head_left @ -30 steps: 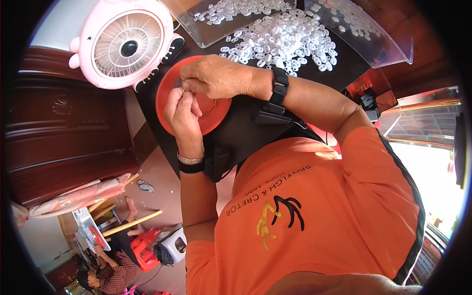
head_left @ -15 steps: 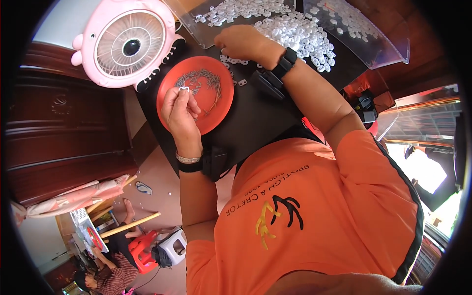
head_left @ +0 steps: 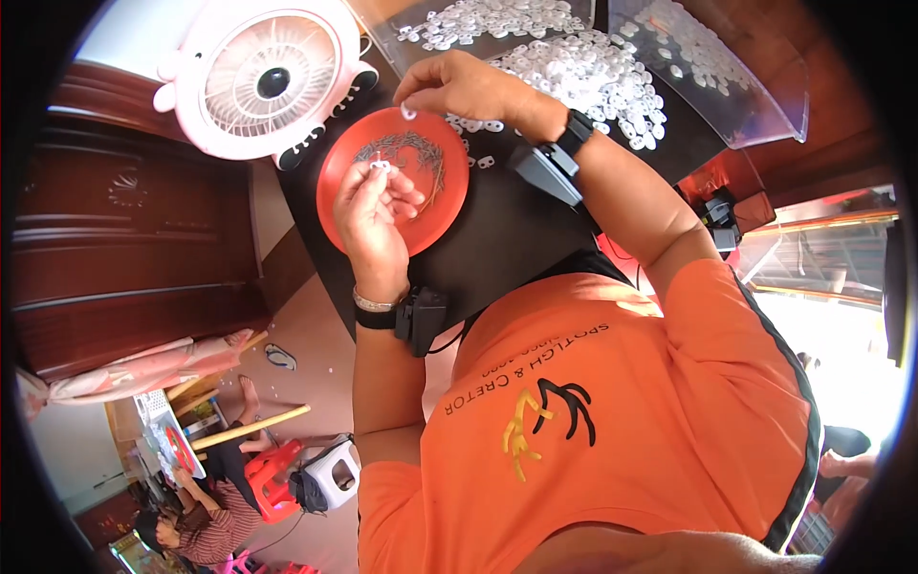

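My left hand [head_left: 371,218] is over the red plate [head_left: 330,191], its thumb and fingertips pinching a small white plastic piece [head_left: 381,165]. What looks like a thin nail sticks up from that piece. Beyond it, at the plate's far rim, my right hand [head_left: 464,91] pinches another small white plastic piece [head_left: 408,112]. Many thin grey nails [head_left: 426,153] lie loose in the plate. To the right of the plate spreads a heap of white two-holed plastic pieces [head_left: 583,72], and a few stray ones rest beside the rim.
A pink fan [head_left: 273,83] stands at the far left of the black table [head_left: 507,234]. Clear plastic bins [head_left: 765,105] with more white pieces lie at the far right. In the lower left, another person [head_left: 220,521] sits near red and white stools [head_left: 335,474].
My right hand has left the edge of the white heap and come toward the plate with a white piece in its fingers. My left hand keeps its pinch over the plate.
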Tool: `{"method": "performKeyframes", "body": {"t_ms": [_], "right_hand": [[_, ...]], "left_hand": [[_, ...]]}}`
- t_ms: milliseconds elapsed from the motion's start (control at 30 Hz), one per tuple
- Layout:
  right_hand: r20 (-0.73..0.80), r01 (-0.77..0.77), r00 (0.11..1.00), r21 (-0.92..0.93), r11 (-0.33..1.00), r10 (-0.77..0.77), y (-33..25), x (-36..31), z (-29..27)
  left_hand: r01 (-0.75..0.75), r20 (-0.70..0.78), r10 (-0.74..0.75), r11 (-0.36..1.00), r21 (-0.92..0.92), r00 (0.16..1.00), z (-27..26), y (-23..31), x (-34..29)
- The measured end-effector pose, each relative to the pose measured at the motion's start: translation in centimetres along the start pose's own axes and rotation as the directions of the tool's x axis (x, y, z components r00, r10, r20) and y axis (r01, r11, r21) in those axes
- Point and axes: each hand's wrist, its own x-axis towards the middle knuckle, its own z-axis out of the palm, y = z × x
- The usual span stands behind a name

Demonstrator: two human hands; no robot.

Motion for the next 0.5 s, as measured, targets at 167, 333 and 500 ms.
{"method": "performKeyframes", "body": {"t_ms": [167,333,500], "right_hand": [[0.176,-0.009,0.983,0.339,0.941,-0.054,-2.2,-1.4,2.3],[0.140,-0.007,0.989,0.370,0.929,-0.048,-2.4,-1.6,2.9],[0.149,-0.036,0.989,0.388,0.921,-0.024,-1.9,-1.5,3.0]], "left_hand": [[-0.079,0.056,0.083,0.995,-0.067,0.995,-0.2,-0.5,0.5],[-0.127,0.043,0.131,0.989,-0.079,0.990,-0.5,-0.3,0.4],[-0.129,0.031,0.131,0.989,-0.071,0.991,0.0,0.0,0.3]]}}
